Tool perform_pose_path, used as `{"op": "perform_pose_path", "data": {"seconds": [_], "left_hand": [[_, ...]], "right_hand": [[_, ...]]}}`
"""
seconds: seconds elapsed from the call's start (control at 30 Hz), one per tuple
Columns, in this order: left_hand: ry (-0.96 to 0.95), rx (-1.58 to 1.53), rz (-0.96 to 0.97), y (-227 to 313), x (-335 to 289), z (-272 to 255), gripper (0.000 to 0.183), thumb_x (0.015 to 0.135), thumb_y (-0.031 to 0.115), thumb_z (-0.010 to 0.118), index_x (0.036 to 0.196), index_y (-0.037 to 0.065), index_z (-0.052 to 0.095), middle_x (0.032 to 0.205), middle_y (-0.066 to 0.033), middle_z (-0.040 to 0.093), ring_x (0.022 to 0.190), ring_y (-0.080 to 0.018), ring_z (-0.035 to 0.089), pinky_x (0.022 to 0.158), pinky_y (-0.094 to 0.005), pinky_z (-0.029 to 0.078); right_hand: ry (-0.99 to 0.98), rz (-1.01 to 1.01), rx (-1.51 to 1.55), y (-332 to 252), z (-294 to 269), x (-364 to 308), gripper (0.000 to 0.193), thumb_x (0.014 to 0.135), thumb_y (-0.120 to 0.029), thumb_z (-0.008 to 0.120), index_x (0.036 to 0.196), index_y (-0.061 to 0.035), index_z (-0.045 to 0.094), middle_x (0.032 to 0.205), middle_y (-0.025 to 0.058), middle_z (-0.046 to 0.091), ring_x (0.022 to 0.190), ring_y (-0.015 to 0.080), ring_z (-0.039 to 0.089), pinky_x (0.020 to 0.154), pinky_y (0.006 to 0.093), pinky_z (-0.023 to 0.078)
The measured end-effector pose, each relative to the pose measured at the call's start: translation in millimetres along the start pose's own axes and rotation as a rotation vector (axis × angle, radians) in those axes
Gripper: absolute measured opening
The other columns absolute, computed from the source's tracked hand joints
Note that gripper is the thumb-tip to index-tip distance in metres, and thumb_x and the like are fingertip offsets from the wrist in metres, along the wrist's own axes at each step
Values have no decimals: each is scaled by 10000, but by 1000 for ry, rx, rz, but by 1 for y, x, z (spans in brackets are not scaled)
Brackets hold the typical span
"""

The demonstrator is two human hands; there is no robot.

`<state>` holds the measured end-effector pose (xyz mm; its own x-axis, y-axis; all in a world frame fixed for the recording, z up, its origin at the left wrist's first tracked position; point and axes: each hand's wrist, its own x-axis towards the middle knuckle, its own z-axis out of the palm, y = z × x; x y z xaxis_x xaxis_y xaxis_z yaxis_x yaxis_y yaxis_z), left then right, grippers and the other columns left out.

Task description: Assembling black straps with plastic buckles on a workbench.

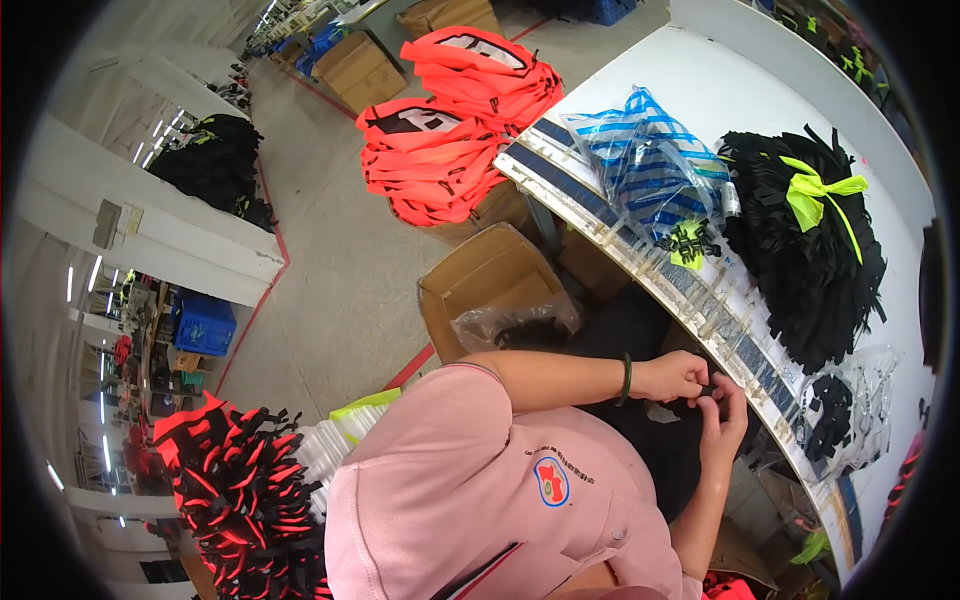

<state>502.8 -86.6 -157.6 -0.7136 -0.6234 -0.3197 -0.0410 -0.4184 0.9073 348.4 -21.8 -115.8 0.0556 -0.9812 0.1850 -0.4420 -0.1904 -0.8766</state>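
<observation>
Near the edge of the white table (690, 60), my left hand (672, 378), with a dark bangle at the wrist, has its fingers closed in a pinch. My right hand (728, 415) meets it from the other side, thumb and fingers bent together. Between the fingertips of both hands is a small black piece (709, 389); its exact kind is too small to make out. On the table beside my right hand lies a clear plastic bag (872, 400) with small black parts (828, 415). Farther up sits a bundle of black straps (800, 260) tied with a neon yellow strip (822, 188).
A blue-striped plastic bag (650, 160) and small black clips (690, 240) lie on the table. An open cardboard box (450, 290) stands on the floor at its edge. Beyond are stacked orange-red fabric pieces (430, 165); a red-and-black pile (245, 500) is at my left.
</observation>
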Motion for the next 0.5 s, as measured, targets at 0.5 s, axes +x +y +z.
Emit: {"op": "perform_pose_path", "data": {"seconds": [0.5], "left_hand": [[107,-150,175,18,-1,7,118,815,-2,514,932,11,514,787,-37,562,515,-48,440,439,-201,356]], "right_hand": [[170,527,876,-5,33,-21,143,939,-181,482,1055,-123,422,717,2,502,423,26,325,371,164,237]]}}
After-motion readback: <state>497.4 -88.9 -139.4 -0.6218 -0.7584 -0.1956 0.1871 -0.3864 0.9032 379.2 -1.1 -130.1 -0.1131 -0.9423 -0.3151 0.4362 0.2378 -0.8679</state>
